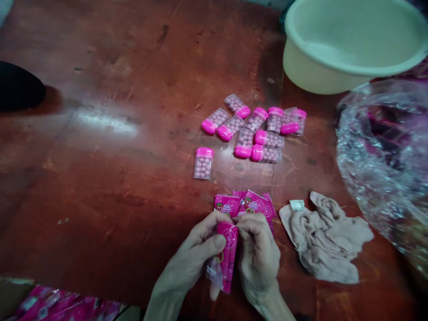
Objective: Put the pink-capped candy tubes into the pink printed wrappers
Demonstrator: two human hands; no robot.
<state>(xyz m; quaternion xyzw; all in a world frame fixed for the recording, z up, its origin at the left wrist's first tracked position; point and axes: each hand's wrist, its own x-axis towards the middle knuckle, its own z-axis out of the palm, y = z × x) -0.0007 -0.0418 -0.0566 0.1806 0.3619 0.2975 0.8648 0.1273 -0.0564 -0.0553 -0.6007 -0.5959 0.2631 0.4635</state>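
My left hand (192, 252) is closed around a small pink printed sleeve (230, 256), its thumb across the front. A clear plastic piece (215, 272) shows at the sleeve's lower left; I cannot tell whether it is a candy box. My right hand (259, 254) pinches the sleeve's top right corner between thumb and fingers. Just beyond both hands lie several flat pink printed sleeves (256, 203), fanned out and partly covered by my fingers. One clear candy box (203, 164) with a pink cap and pink balls stands apart, farther left.
Several similar candy boxes (245, 140) lie loosely grouped mid-table. To the right are a crumpled beige cloth (326, 240) and a large clear plastic bag (384, 165). A pale basin (321, 73) stands at the back right. Pink packets (63, 305) fill the lower left corner; a dark object (20, 87) is at far left.
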